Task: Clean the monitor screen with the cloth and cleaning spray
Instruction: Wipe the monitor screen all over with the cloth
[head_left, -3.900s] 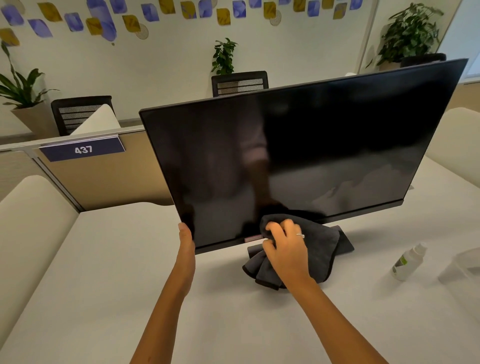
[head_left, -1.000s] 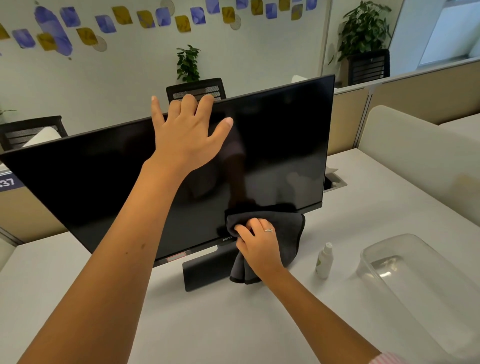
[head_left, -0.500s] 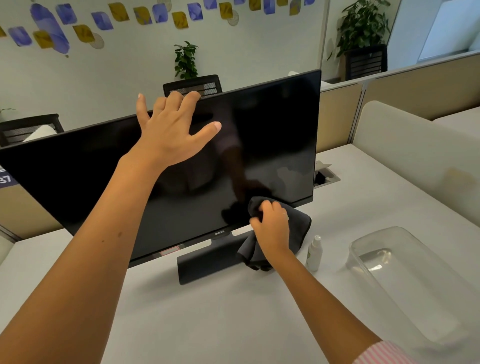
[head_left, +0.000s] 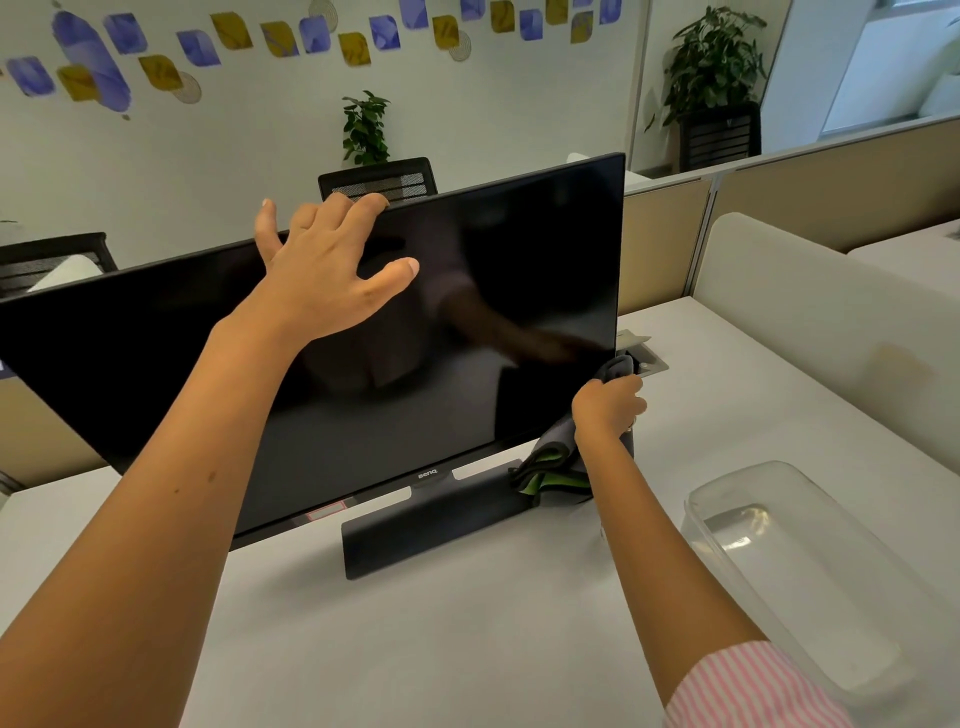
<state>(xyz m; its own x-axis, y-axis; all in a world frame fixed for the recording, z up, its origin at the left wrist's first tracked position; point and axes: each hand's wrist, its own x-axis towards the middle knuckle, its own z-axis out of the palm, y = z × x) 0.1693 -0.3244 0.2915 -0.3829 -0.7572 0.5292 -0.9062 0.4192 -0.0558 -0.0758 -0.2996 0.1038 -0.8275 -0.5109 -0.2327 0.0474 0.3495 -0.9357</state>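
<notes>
The BenQ monitor (head_left: 363, 364) stands on the white worktop (head_left: 467, 649), its brand name readable on the lower bezel. The left hand (head_left: 322, 275) has its grip apart, fingers spread and hooked over the top edge. The right hand (head_left: 608, 405) has its grip clamped on a dark grey cloth (head_left: 558, 457) with a green underside, at the screen's lower right corner. A clear plastic tub (head_left: 810, 582) sits right of that grip.

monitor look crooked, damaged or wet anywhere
Nothing stands out. The monitor sits on its stand with no visible crack or drips. The left hand steadies its top edge; the right hand grips the cloth at its lower right corner.
</notes>
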